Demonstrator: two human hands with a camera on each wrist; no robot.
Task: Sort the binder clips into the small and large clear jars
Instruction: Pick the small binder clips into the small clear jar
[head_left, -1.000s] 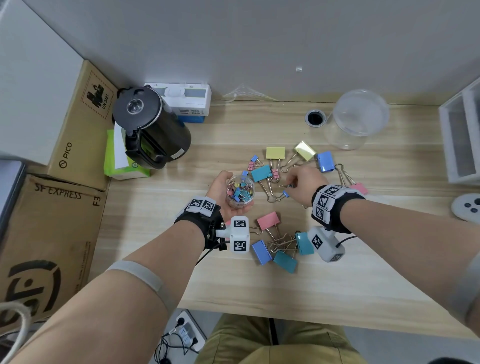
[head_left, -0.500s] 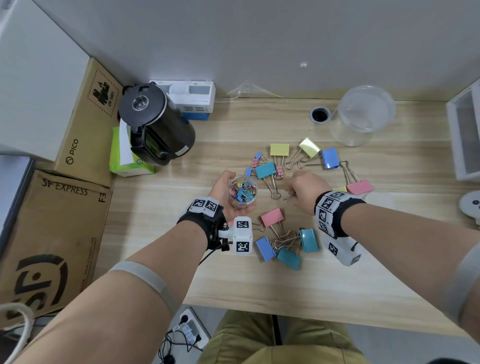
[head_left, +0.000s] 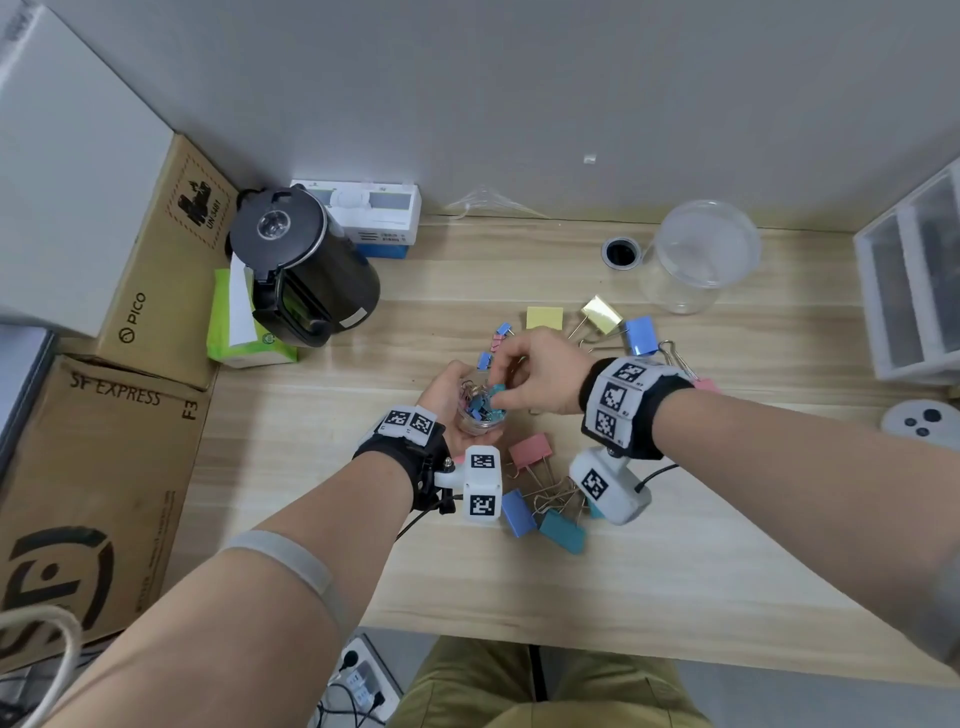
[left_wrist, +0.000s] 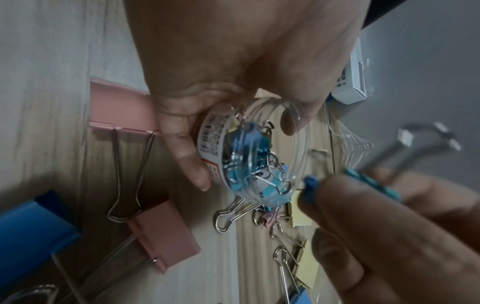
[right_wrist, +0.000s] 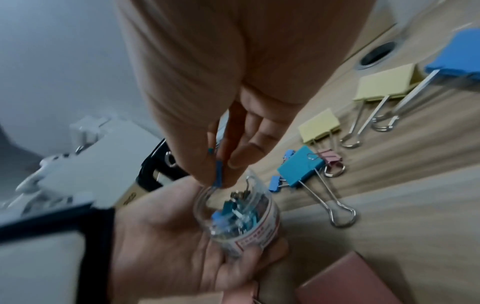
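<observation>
My left hand (head_left: 444, 392) grips the small clear jar (head_left: 480, 415), which is tipped towards the right and holds several small clips. My right hand (head_left: 501, 387) hovers at the jar's mouth (right_wrist: 233, 195) and pinches a small blue clip (right_wrist: 219, 174), seen also in the left wrist view as the blue clip (left_wrist: 310, 183). A teal clip (left_wrist: 371, 185) sits further back in the same fingers. The large clear jar (head_left: 701, 260) stands empty at the back right. Large clips lie around: yellow (head_left: 544, 318), blue (head_left: 640, 335), pink (head_left: 530, 449), teal (head_left: 561, 530). Small clips (head_left: 484, 360) lie behind the jar.
A black kettle (head_left: 301, 270) and a green tissue pack (head_left: 244, 332) stand at the left. A white drawer unit (head_left: 914, 291) fills the right edge. A cable hole (head_left: 621, 253) lies beside the large jar. Cardboard boxes (head_left: 156, 270) stand left of the table.
My right hand has risen from the table right of the small jar and moved left to its mouth with a small clip. The left hand kept hold of the jar.
</observation>
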